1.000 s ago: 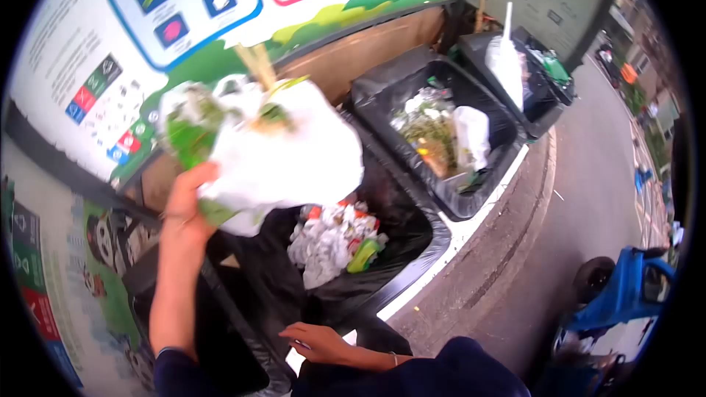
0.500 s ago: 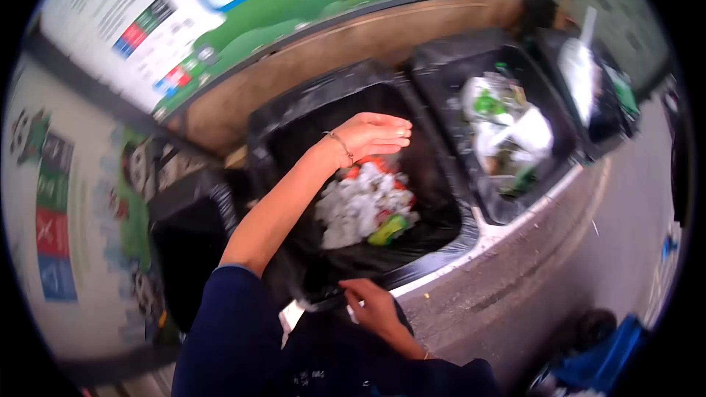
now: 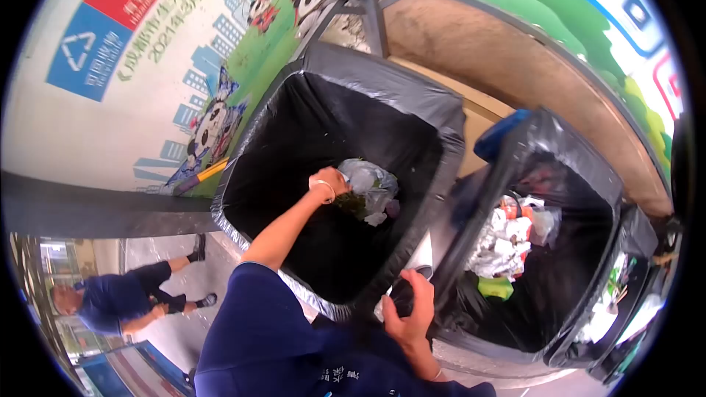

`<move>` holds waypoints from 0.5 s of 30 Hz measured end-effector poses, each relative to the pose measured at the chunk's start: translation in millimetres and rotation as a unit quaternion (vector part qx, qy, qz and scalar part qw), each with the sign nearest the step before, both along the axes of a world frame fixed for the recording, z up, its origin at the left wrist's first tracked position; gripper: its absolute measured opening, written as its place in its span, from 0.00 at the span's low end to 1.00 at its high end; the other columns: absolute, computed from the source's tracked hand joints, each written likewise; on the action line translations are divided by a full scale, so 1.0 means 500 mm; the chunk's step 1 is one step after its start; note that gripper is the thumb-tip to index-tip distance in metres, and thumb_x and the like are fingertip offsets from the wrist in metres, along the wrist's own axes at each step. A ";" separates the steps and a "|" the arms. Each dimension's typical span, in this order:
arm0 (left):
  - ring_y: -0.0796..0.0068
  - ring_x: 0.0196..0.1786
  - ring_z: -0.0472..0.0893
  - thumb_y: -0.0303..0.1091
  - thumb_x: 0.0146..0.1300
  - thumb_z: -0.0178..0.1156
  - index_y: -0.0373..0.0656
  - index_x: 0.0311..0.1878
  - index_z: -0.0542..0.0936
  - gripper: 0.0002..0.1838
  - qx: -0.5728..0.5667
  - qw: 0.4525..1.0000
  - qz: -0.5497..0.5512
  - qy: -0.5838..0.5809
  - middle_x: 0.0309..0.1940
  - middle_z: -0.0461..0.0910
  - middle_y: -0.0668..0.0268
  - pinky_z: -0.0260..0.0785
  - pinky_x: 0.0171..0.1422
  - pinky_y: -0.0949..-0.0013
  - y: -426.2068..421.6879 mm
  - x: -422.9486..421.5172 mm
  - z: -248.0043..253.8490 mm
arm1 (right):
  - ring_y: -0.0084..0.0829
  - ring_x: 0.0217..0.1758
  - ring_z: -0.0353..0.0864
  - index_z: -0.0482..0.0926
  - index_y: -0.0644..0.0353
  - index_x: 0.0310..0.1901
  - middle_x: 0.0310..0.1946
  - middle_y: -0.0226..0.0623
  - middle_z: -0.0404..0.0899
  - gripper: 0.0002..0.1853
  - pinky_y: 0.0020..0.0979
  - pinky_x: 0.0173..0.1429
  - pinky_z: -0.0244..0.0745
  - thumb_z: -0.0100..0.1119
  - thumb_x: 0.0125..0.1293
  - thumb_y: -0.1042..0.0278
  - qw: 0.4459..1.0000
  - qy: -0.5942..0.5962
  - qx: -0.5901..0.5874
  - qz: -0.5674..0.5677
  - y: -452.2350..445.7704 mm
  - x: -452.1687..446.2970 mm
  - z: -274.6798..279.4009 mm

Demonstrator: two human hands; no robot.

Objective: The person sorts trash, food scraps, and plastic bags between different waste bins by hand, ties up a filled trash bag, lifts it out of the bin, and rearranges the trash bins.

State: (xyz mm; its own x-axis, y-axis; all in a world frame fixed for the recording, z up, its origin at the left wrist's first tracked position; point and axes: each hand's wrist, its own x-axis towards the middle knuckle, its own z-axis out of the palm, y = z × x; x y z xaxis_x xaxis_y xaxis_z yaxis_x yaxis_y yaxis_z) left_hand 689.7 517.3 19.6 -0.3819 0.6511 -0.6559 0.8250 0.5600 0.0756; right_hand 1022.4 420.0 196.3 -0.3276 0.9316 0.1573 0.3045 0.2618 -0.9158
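My left hand (image 3: 327,181), with a bracelet at the wrist, reaches down into a bin lined with a black bag (image 3: 294,125). Its fingers are bent at the edge of a translucent plastic bag (image 3: 368,176), which seems to be in their grip. Dark green scraps (image 3: 350,204) lie just under the hand. Close to my body, between this bin and its neighbour, my right hand (image 3: 413,315) curls thumb and fingers around a dark thing (image 3: 402,297) that I cannot make out.
To the right a second lined bin (image 3: 566,301) holds white crumpled waste (image 3: 496,242) and a green packet (image 3: 495,288). Beyond it stands another bin (image 3: 641,239). Printed panels (image 3: 184,59) and a brown board (image 3: 456,37) rise behind. A person (image 3: 121,298) in dark clothes is at the lower left.
The view has swung left to another bin. My left hand, earlier flat over the white waste, is now down inside this bin at the plastic bag. My right hand stays near my body.
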 end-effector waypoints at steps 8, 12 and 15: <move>0.62 0.57 0.76 0.58 0.46 0.66 0.46 0.60 0.73 0.39 -0.114 0.982 -0.145 -0.044 0.53 0.78 0.62 0.67 0.59 0.58 -0.122 0.048 -0.504 | 0.41 0.57 0.71 0.76 0.63 0.52 0.45 0.39 0.80 0.27 0.37 0.60 0.60 0.66 0.46 0.67 0.953 -0.298 0.054 -0.008 -0.001 -0.171 -0.089; 0.65 0.64 0.65 0.61 0.43 0.68 0.46 0.67 0.61 0.50 -0.006 0.995 -0.076 0.063 0.59 0.70 0.66 0.58 0.66 0.57 -0.052 0.078 -0.602 | 0.36 0.46 0.78 0.79 0.60 0.48 0.43 0.38 0.82 0.18 0.37 0.60 0.64 0.65 0.52 0.73 0.941 -0.334 0.045 -0.014 0.018 -0.182 -0.107; 0.68 0.57 0.69 0.50 0.51 0.62 0.46 0.57 0.69 0.32 0.007 0.989 -0.109 0.103 0.51 0.74 0.67 0.60 0.59 0.60 0.016 0.047 -0.712 | 0.35 0.44 0.78 0.81 0.59 0.43 0.40 0.37 0.84 0.12 0.35 0.56 0.67 0.60 0.59 0.65 0.928 -0.369 0.043 -0.011 0.009 -0.175 -0.106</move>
